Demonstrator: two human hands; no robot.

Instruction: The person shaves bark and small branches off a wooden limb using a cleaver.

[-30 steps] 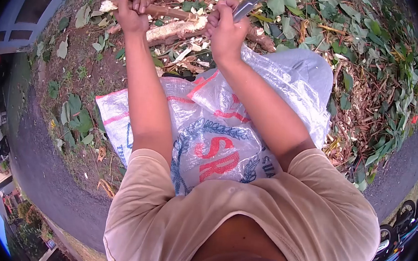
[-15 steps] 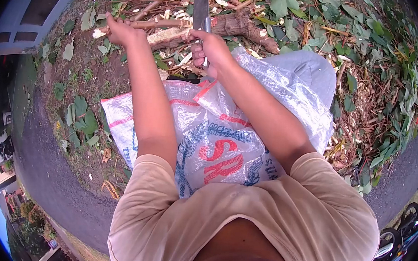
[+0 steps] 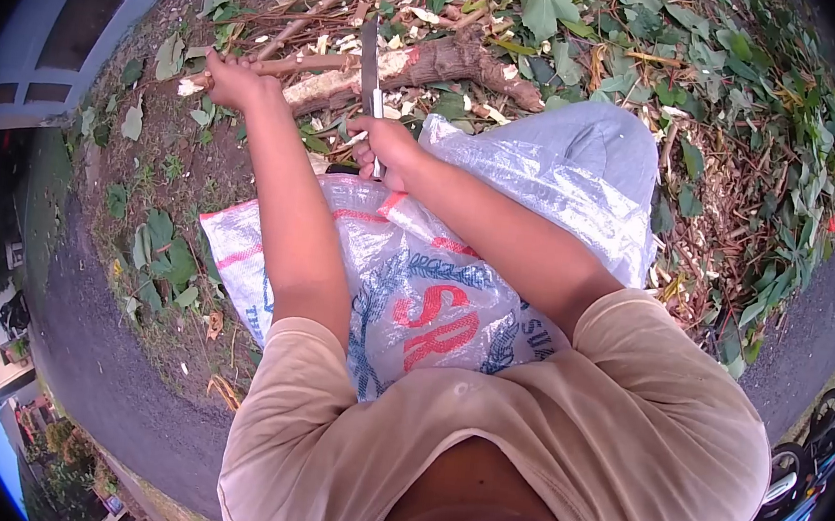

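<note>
My left hand [image 3: 238, 82] is closed around a thin branch [image 3: 318, 63] near its pale cut end. The branch reaches right from my fist, over a thicker log [image 3: 447, 62] whose near part is stripped to pale wood. In my right hand [image 3: 385, 149] is the handle of a large knife [image 3: 369, 60], its blade pointing away from me and overlapping the log in this view. Across my lap lies a clear plastic sack [image 3: 440, 283] with red and blue print.
Green leaves [image 3: 545, 12], twigs and pale wood chips cover the ground around the log. A heap of leaf and stem litter [image 3: 712, 229] lies at the right. Paved road [image 3: 105, 371] runs behind, with parked motorbikes [image 3: 798, 488] at lower right.
My right hand has drawn the knife back toward my lap and slightly left. The left hand keeps its grip on the branch, almost in the same place.
</note>
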